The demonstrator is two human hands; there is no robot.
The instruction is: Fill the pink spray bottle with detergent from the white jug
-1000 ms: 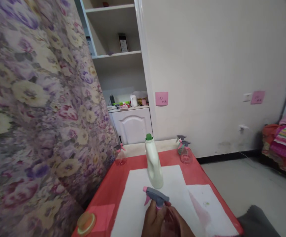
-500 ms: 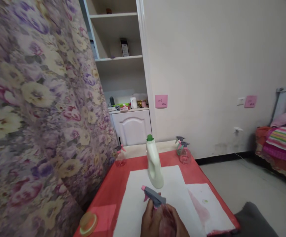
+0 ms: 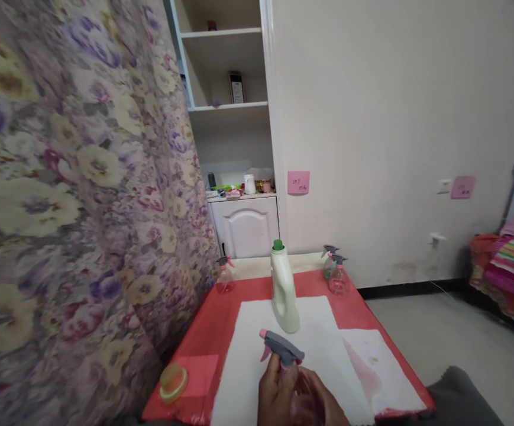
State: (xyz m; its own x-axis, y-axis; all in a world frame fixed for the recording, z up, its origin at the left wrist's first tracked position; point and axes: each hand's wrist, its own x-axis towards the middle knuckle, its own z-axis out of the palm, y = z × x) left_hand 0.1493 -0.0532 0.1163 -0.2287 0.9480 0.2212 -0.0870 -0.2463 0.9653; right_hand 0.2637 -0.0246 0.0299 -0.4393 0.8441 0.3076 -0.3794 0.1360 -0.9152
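A clear pink spray bottle [image 3: 303, 402] with a grey and pink spray head is held between both hands at the near edge of the table. My left hand [image 3: 274, 390] has its fingers closed at the bottle's neck, just under the spray head. Wrapped round the bottle's body on the right is my right hand [image 3: 325, 399]. Beyond them a pale green jug [image 3: 285, 296] with a green top stands upright on a white sheet [image 3: 248, 355].
One spray bottle [image 3: 225, 278] stands at the table's back left, and two more, one of them pink [image 3: 339, 281], at the back right. A yellowish round cap [image 3: 174, 381] lies front left. A stained paper [image 3: 383, 373] lies right. A floral curtain [image 3: 83, 207] hangs left.
The view has shifted, so the room and table appear slightly further right. Both hands still hold the spray bottle, with its spray head slightly more raised.
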